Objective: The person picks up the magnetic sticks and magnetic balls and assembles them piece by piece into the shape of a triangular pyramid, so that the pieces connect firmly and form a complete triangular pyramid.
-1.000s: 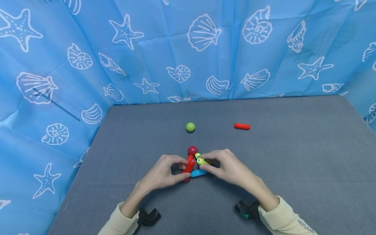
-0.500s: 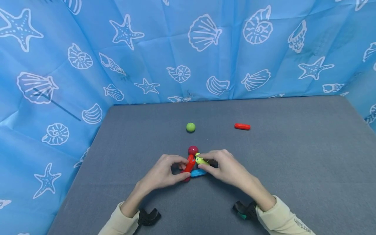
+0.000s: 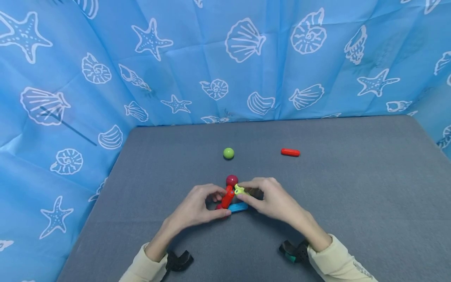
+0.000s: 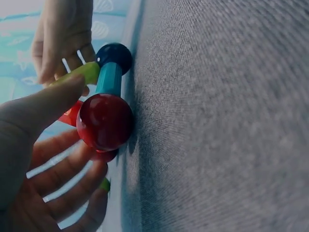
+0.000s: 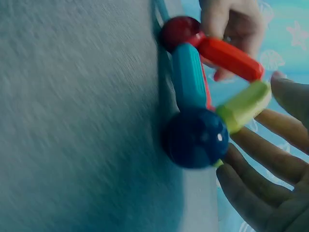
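Observation:
A small frame of magnetic rods and balls stands on the grey table, between the two hands. My left hand (image 3: 201, 205) curls its thumb and fingers round the upright red rod (image 3: 228, 199), by a dark red ball (image 4: 105, 122). My right hand (image 3: 271, 197) pinches the raised yellow-green rod (image 5: 245, 105) between thumb and fingers, its top close to the red rod's top. A blue rod (image 3: 238, 207) joins the dark red ball to a dark blue ball (image 5: 195, 137), from which the yellow-green rod rises. Another dark red ball (image 3: 231, 180) sits at the far corner.
A loose green ball (image 3: 228, 153) lies behind the frame, and a loose red rod (image 3: 290, 152) lies to the back right. A blue seashell-print curtain (image 3: 246, 58) hangs behind the grey table (image 3: 352, 176).
My left thumb has slid slightly right, over the blue rod's end. The yellow-green rod has tipped a little left towards the red rod, with my right hand shifting along with it.

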The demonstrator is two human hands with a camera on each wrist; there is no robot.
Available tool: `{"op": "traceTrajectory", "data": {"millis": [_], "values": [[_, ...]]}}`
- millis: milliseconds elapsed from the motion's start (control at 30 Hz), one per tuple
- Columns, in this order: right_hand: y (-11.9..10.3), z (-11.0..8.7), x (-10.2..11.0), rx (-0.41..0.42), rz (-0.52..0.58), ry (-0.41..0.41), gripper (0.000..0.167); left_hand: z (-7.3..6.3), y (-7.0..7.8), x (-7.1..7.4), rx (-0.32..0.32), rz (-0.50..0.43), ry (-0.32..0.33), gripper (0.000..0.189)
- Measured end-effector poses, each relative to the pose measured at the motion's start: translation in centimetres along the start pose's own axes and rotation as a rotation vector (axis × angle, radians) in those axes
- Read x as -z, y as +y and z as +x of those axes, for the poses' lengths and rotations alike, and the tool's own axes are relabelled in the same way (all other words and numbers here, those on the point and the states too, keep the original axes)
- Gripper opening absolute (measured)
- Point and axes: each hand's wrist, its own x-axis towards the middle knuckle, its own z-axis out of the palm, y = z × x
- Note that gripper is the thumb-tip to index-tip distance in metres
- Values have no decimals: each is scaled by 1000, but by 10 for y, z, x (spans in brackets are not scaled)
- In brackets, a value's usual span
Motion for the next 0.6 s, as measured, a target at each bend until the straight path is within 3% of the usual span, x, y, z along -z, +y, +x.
{"op": "traceTrajectory", "data": {"millis": [167, 300, 467, 600], "values": [[14, 6, 16, -63, -68, 141, 31, -1, -1, 2, 60, 24, -24, 53], [33, 13, 34, -165, -196, 241, 36, -1, -3, 4, 52, 30, -46, 51], [55, 17, 53, -300, -363, 176, 51, -2, -7, 7, 49, 2, -110, 48], [64, 17, 57, -339, -419, 113, 53, -4, -9, 10, 45, -37, -178, 49]]}}
